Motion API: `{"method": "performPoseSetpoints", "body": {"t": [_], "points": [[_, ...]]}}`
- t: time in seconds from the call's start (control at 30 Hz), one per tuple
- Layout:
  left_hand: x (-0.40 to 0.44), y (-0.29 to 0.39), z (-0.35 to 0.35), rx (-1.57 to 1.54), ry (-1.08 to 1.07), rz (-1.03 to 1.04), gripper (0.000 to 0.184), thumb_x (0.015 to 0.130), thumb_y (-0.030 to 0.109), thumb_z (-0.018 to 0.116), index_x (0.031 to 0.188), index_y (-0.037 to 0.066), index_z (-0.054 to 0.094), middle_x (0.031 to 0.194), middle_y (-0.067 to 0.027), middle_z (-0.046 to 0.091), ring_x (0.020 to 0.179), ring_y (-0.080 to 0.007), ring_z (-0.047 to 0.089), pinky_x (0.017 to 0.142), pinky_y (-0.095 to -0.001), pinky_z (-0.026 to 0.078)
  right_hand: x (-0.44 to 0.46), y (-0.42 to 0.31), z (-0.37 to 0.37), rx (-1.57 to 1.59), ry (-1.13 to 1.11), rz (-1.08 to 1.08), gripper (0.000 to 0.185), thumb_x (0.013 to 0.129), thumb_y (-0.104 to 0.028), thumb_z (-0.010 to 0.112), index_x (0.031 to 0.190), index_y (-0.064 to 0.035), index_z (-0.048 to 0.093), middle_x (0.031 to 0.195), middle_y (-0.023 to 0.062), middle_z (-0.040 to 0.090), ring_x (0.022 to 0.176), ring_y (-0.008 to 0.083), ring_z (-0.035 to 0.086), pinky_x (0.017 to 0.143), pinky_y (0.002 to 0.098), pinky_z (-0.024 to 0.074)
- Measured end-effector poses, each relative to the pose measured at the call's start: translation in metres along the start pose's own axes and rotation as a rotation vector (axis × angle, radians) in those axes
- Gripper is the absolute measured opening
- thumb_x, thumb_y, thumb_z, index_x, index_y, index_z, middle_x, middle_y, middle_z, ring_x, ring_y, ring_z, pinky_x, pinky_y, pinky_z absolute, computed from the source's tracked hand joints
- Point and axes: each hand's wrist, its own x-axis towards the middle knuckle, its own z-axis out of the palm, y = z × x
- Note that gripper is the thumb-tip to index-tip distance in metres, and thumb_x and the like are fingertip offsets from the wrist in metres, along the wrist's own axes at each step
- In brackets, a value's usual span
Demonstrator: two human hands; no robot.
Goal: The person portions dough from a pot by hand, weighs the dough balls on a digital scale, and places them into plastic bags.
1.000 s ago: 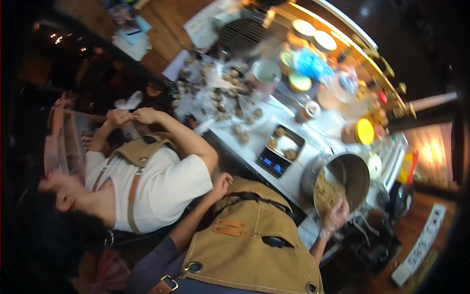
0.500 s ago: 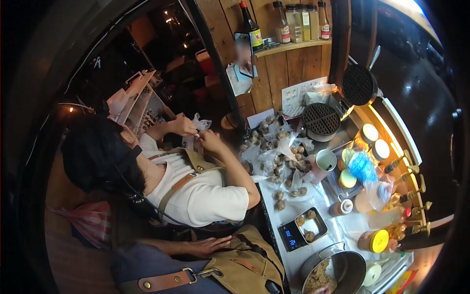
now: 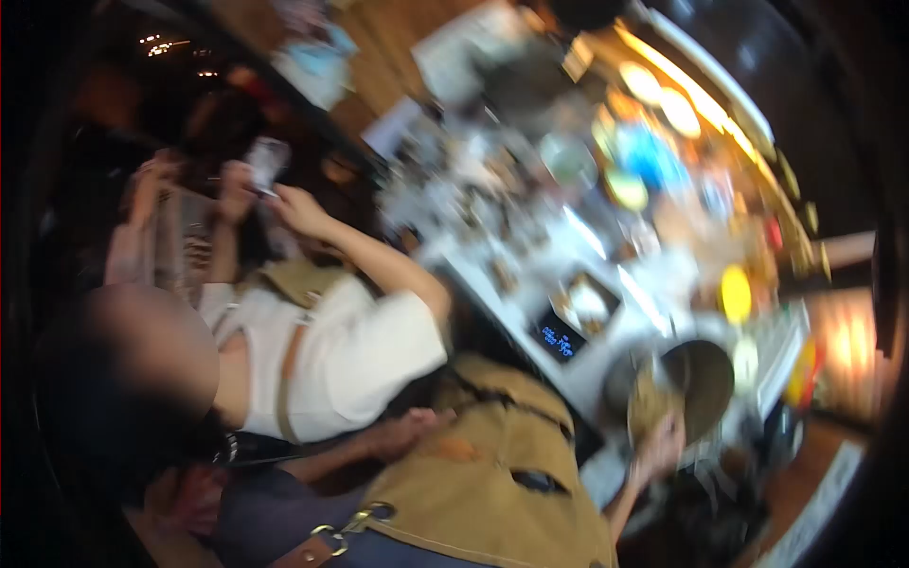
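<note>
The whole view is smeared by motion. My left hand [image 3: 414, 433] lies against the front of my tan apron [image 3: 473, 464], its fingers stretched out and holding nothing I can see. Over the near side of a deep metal pot [image 3: 708, 383] is my right hand [image 3: 661, 443], too blurred to show what its fingers do. A brown, crumbly mixture [image 3: 651, 393] sits in the pot just beyond that hand. Beside the pot stands a digital scale [image 3: 559, 337] with a lit blue display and a tray [image 3: 587, 301] bearing small lumps.
A co-worker in a white shirt [image 3: 379, 346] stands close on my left, both hands at a clear plastic bag [image 3: 269, 161]. Several wrapped balls [image 3: 473, 189] cover the counter's far part. Bottles and jars with a yellow lid [image 3: 735, 293] line the right side.
My view has swung to the right, so the counter and pot appear further up and left. My right hand and forearm now show more fully at the pot. My left hand stays by the apron.
</note>
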Motion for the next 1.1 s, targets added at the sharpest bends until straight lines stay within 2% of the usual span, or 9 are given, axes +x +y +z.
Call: {"method": "performPoseSetpoints", "body": {"t": [0.1,0.27,0.63,0.67,0.77,0.83,0.9,1.0,1.1], "points": [[-0.015,-0.003,0.009,-0.026,-0.005,0.045,0.06,0.098,0.017,0.054,0.153,0.006,0.033,0.164,-0.018,0.024,0.131,-0.034,0.051,0.104,-0.0427,0.045,0.002,0.008,0.008,-0.18,0.028,-0.049,0.026,0.096,-0.026,0.061,0.1,-0.0028,0.071,0.097,0.0211,0.07,0.091,0.041,0.066,0.081,0.0489,0.0514],[-0.034,0.003,0.019,0.01,0.007,0.09,0.058,0.097,0.018,0.055,0.151,0.005,0.037,0.163,-0.0178,0.025,0.133,-0.0337,0.049,0.104,-0.0426,0.045,0.013,0.014,0.006,-0.033,0.029,-0.16,0.023,0.094,-0.025,0.064,0.095,-0.0031,0.071,0.09,0.021,0.07,0.087,0.0403,0.066,0.077,0.0482,0.0506],[-0.074,0.019,0.041,0.305,-0.044,0.135,0.054,0.096,0.019,0.058,0.146,0.002,0.046,0.161,-0.0174,0.028,0.137,-0.0329,0.044,0.106,-0.0421,0.044,0.015,0.027,0.01,-0.142,0.068,-0.23,0.024,0.092,-0.025,0.063,0.094,-0.0029,0.072,0.09,0.021,0.071,0.088,0.0408,0.067,0.079,0.0495,0.0516],[-0.055,0.028,0.02,0.169,0.102,0.161,0.051,0.096,0.019,0.06,0.143,0.002,0.05,0.159,-0.0179,0.031,0.136,-0.0324,0.045,0.105,-0.0416,0.044,0.016,0.026,0.009,-0.124,0.041,-0.223,0.024,0.092,-0.025,0.063,0.094,-0.003,0.072,0.091,0.021,0.071,0.088,0.0406,0.067,0.079,0.0494,0.0516],[-0.069,0.025,0.042,-0.178,0.195,0.076,0.055,0.093,0.019,0.064,0.143,0.002,0.049,0.156,-0.0196,0.034,0.135,-0.0317,0.047,0.103,-0.0411,0.046,0.013,0.028,0.007,-0.098,0.014,-0.213,0.026,0.093,-0.027,0.062,0.099,-0.0038,0.072,0.094,0.0217,0.071,0.09,0.0407,0.068,0.08,0.0491,0.0519],[-0.118,-0.002,0.107,-0.549,-0.052,-0.23,0.057,0.092,0.019,0.067,0.144,0.002,0.048,0.156,-0.0197,0.034,0.135,-0.0322,0.047,0.103,-0.0409,0.046,0.017,0.024,0.008,-0.086,0.03,-0.225,0.027,0.092,-0.028,0.061,0.1,-0.0044,0.073,0.094,0.0216,0.071,0.089,0.0406,0.068,0.079,0.0489,0.052],[-0.126,-0.001,0.116,-0.626,-0.081,-0.235,0.059,0.091,0.018,0.069,0.144,0.002,0.048,0.155,-0.0196,0.035,0.135,-0.0324,0.047,0.103,-0.0408,0.046,0.015,0.026,0.007,-0.084,0.046,-0.243,0.026,0.09,-0.027,0.062,0.096,-0.0047,0.073,0.09,0.0209,0.071,0.087,0.0401,0.068,0.077,0.0491,0.0519],[-0.121,-0.008,0.106,-0.379,0.146,0.052,0.062,0.091,0.019,0.07,0.146,0.002,0.046,0.155,-0.0191,0.035,0.135,-0.0325,0.047,0.104,-0.0405,0.045,0.015,0.022,0.005,-0.108,0.029,-0.208,0.026,0.089,-0.028,0.061,0.096,-0.0051,0.073,0.089,0.021,0.071,0.084,0.0403,0.068,0.076,0.0493,0.0521],[-0.126,0.002,0.094,-0.266,0.198,0.114,0.058,0.091,0.016,0.068,0.143,0.001,0.048,0.151,-0.0191,0.04,0.133,-0.0335,0.049,0.104,-0.0409,0.045,0.015,0.021,0.006,-0.09,0.035,-0.203,0.026,0.09,-0.027,0.061,0.095,-0.0051,0.072,0.089,0.0212,0.071,0.084,0.0407,0.068,0.075,0.0494,0.0521]]}}
